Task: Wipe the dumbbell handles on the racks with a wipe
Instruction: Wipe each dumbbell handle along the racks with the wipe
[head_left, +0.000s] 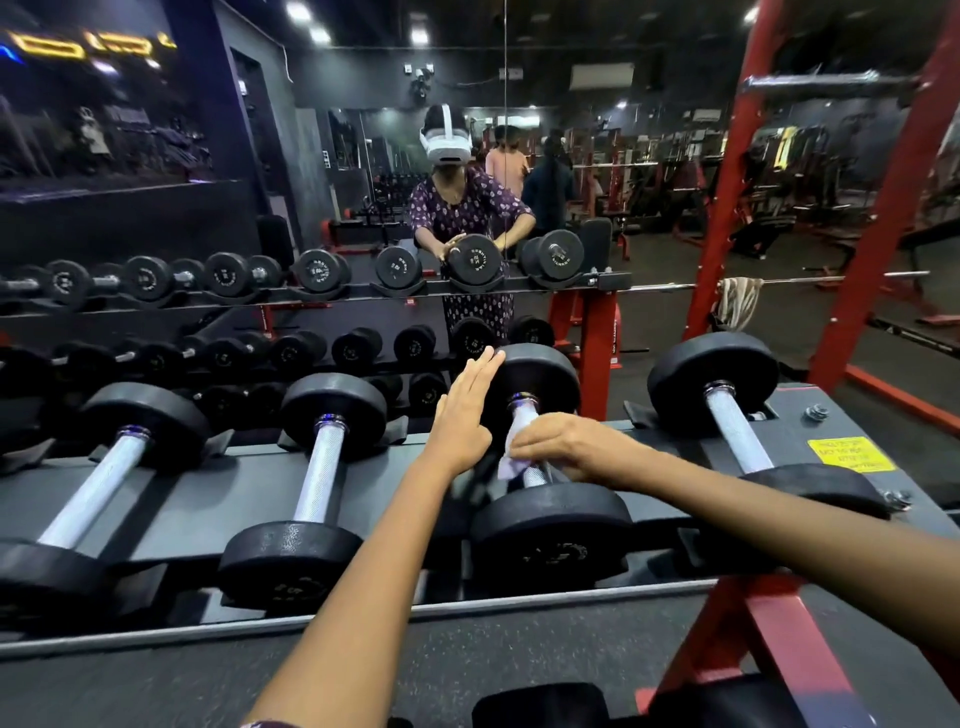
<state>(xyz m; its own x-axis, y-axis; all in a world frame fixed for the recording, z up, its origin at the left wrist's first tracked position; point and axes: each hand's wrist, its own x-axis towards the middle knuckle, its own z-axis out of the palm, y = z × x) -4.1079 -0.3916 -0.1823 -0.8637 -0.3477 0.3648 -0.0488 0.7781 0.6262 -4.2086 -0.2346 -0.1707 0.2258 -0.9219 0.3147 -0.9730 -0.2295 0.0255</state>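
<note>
Several black dumbbells with knurled silver handles lie side by side on the top rack (249, 483). My right hand (566, 447) grips a pale wipe (511, 457) wrapped round the handle of the third dumbbell (550, 530) from the left. My left hand (465, 415) has straight fingers and presses flat against the far weight head (545, 374) of that same dumbbell. The handle under the wipe is mostly hidden. Dumbbells to the left (327, 467) and to the right (737, 431) show bare handles.
A wall mirror behind the rack reflects the dumbbells, a person (462, 208) and the gym floor. Red rack uprights (597, 353) and a red frame (727, 182) stand to the right. A yellow label (852, 454) sits on the rack's right end. A lower rack edge (753, 639) lies near me.
</note>
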